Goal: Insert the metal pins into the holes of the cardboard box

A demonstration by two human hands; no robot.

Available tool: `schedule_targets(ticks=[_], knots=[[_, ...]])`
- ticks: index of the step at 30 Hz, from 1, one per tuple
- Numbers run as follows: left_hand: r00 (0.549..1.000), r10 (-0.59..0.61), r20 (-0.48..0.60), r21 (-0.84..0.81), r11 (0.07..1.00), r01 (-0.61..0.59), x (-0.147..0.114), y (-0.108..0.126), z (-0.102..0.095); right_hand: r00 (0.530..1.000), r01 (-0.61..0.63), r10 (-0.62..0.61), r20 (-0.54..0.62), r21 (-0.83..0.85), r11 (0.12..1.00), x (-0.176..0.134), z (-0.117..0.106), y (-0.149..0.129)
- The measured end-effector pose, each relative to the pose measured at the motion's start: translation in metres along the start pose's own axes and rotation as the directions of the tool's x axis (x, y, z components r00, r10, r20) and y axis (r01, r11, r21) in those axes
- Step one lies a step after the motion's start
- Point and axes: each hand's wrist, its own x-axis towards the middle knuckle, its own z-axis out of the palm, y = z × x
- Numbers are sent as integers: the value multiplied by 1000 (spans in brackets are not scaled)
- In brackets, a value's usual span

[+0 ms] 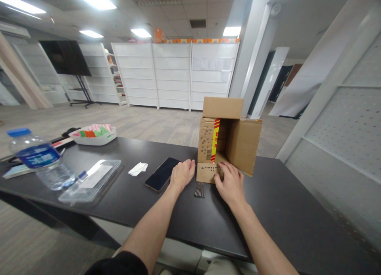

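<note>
Left hand (pixel 183 175): is clenched, contents hidden
Right hand (pixel 231 183): is placed at carton (pixel 205 136), grasp cannot be told
Metal fasteners (pixel 199 190): are laid between hands

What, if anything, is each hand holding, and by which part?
Right hand: at the lower box flap, grip unclear. Left hand: curled, hold cannot be told.

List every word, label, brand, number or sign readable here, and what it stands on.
None reads with certainty.
Clear plastic bottle with a blue cap: white characters on its blue label, too blurred.
Open brown cardboard box: red marks on a yellow tape strip and a barcode, too small.
White papers on tall white shelving: too faint.
</note>
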Motion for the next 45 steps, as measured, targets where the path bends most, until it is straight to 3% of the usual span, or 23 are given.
schedule_targets(ticks=[10, 26, 45], knots=[[999, -37, 14, -22, 999, 38, -1, 4, -4, 1000, 3, -3, 6, -6, 1000, -2, -2, -1], [1000, 13, -19, 22, 1000, -13, 1, 0, 1, 1000, -3, 3, 0, 2, 1000, -1, -7, -7], [1000, 4, -18, 16, 1000, -3, 1, 1, 2, 996, 72, -79, -42, -142, 987, 3, 4, -2]])
